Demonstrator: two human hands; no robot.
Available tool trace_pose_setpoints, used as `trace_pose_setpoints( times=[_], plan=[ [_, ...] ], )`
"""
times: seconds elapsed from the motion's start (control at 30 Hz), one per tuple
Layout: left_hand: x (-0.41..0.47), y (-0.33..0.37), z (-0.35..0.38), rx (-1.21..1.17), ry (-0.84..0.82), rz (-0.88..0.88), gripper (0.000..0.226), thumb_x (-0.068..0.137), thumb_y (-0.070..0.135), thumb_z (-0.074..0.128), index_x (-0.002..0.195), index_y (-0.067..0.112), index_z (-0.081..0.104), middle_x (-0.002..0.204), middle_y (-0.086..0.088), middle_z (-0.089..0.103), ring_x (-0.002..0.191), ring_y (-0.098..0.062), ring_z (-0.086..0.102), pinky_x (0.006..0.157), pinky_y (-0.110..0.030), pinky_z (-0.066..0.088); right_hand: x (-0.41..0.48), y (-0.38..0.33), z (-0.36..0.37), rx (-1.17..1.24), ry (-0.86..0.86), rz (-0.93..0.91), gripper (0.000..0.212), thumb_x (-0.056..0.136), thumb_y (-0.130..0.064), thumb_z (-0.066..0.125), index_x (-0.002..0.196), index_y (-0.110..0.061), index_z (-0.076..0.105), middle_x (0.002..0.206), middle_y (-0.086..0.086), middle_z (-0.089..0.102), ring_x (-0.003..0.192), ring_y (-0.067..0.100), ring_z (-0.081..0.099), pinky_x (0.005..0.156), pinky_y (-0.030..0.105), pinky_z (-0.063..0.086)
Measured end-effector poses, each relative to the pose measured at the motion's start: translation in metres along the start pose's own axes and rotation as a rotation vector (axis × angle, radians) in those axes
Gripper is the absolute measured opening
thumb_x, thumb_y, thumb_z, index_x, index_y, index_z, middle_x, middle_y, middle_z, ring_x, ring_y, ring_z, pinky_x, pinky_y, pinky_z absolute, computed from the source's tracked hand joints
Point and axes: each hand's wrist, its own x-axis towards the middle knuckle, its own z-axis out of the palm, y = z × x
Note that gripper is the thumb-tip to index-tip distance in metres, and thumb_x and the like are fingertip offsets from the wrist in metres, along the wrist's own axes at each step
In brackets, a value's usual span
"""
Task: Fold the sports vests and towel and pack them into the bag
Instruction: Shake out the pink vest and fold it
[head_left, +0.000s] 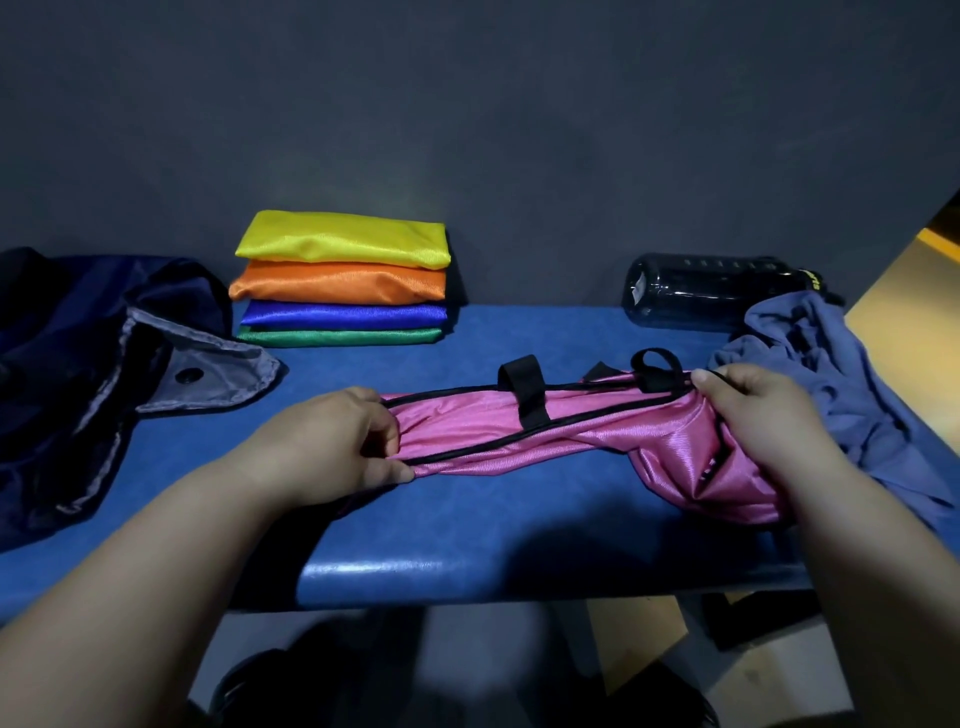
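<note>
1. The shiny, black-trimmed pink sports vest (571, 431) is drawn out into a long band between the two hands, just above the blue padded bench (519, 525).
2. The left hand (332, 441) has its fingers curled in, thumb and fingertips pinching the bunched end. The right hand (753, 410) grips the other end, fingers wrapped over a gathered wad that sags below the palm.
3. The cloth looks feather-light, limp and slick. I'd expect it to slip from a loose pinch and lose a crease once released.
4. The firmest holds, I'd say, are the black piped edges running between the fingers, or the black elastic strap (524, 389) midway between the hands.
5. Beyond the left fingers sits a stack of four folded satin vests (343, 280), and further left the open navy fabric bag (104, 364).
6. Just past the right knuckles lies the crumpled grey-blue towel (831, 374), which looks softer, bulkier and unfolded.
</note>
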Motion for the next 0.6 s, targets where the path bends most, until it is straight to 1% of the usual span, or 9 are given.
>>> trace_pose_setpoints(
  times=[0.03,0.07,0.17,0.27,0.33,0.43,0.47,0.53,0.6],
  plan=[
    [0.000,-0.001,0.000,-0.027,-0.006,0.015,0.026,0.075,0.052,0.075,0.070,0.033,0.058,0.089,0.012,0.052,0.080,-0.001,0.052,0.067,-0.021,0.039,0.000,0.000,0.000,0.002,0.001,0.001,0.024,0.095,-0.035,0.059,0.092,-0.014,0.070,0.087,0.009,0.069,0.086,0.026,0.063,0.066,0.030,0.044],
    [-0.001,-0.003,-0.001,-0.063,-0.025,0.025,0.026,0.074,0.049,0.077,0.068,0.033,0.058,0.087,0.012,0.053,0.080,-0.001,0.053,0.069,-0.021,0.041,0.000,0.000,-0.001,0.002,0.002,0.001,0.024,0.095,-0.036,0.059,0.092,-0.014,0.069,0.087,0.010,0.069,0.086,0.026,0.063,0.066,0.030,0.044],
    [-0.003,-0.010,-0.006,-0.188,-0.073,0.053,0.030,0.064,0.041,0.087,0.060,0.031,0.059,0.076,0.011,0.055,0.075,-0.006,0.056,0.067,-0.020,0.042,0.000,0.001,-0.002,-0.009,0.002,-0.016,0.025,0.095,-0.036,0.059,0.092,-0.013,0.070,0.087,0.009,0.070,0.087,0.026,0.064,0.080,0.034,0.046],
    [-0.007,-0.016,-0.014,-0.268,-0.065,0.066,0.029,0.059,0.037,0.090,0.060,0.033,0.061,0.071,0.014,0.056,0.070,-0.008,0.056,0.061,-0.017,0.039,0.000,0.000,-0.003,0.000,0.001,-0.016,0.026,0.095,-0.036,0.059,0.095,-0.013,0.070,0.090,0.006,0.071,0.090,0.024,0.063,0.087,0.036,0.046],
    [-0.010,-0.020,-0.017,-0.275,-0.063,0.072,0.030,0.059,0.032,0.092,0.066,0.035,0.063,0.074,0.011,0.056,0.074,-0.007,0.057,0.063,-0.013,0.039,-0.001,-0.002,-0.003,0.002,0.004,-0.024,0.025,0.095,-0.036,0.059,0.097,-0.013,0.070,0.092,0.003,0.070,0.091,0.022,0.062,0.087,0.034,0.045],
    [-0.013,-0.026,-0.015,-0.228,-0.063,0.094,0.044,0.061,0.025,0.092,0.079,0.051,0.061,0.087,0.014,0.058,0.086,-0.001,0.056,0.071,-0.010,0.040,-0.002,-0.001,-0.003,-0.024,0.019,-0.050,0.025,0.094,-0.037,0.059,0.096,-0.014,0.070,0.093,0.003,0.070,0.093,0.023,0.061,0.088,0.035,0.044],
    [-0.014,-0.026,-0.014,-0.211,-0.061,0.091,0.044,0.063,0.024,0.091,0.079,0.051,0.061,0.090,0.014,0.057,0.088,0.002,0.055,0.073,-0.009,0.040,-0.002,-0.001,-0.003,-0.032,0.020,-0.053,0.026,0.094,-0.037,0.059,0.096,-0.014,0.070,0.092,0.003,0.070,0.094,0.023,0.062,0.089,0.036,0.045],
    [-0.015,-0.028,-0.010,-0.193,-0.042,0.089,0.037,0.065,0.022,0.090,0.076,0.043,0.061,0.094,0.014,0.056,0.092,0.004,0.053,0.075,-0.008,0.040,-0.002,-0.001,-0.003,-0.039,0.022,-0.060,0.026,0.095,-0.037,0.059,0.094,-0.014,0.070,0.091,0.003,0.070,0.093,0.024,0.062,0.088,0.037,0.045],
    [-0.015,-0.026,-0.009,-0.174,-0.026,0.086,0.035,0.067,0.023,0.088,0.077,0.040,0.060,0.093,0.014,0.055,0.092,0.006,0.052,0.075,-0.006,0.039,-0.003,-0.001,-0.002,-0.042,0.025,-0.068,0.024,0.095,-0.036,0.059,0.094,-0.014,0.069,0.090,0.003,0.069,0.093,0.024,0.061,0.088,0.036,0.044]
  ],
)
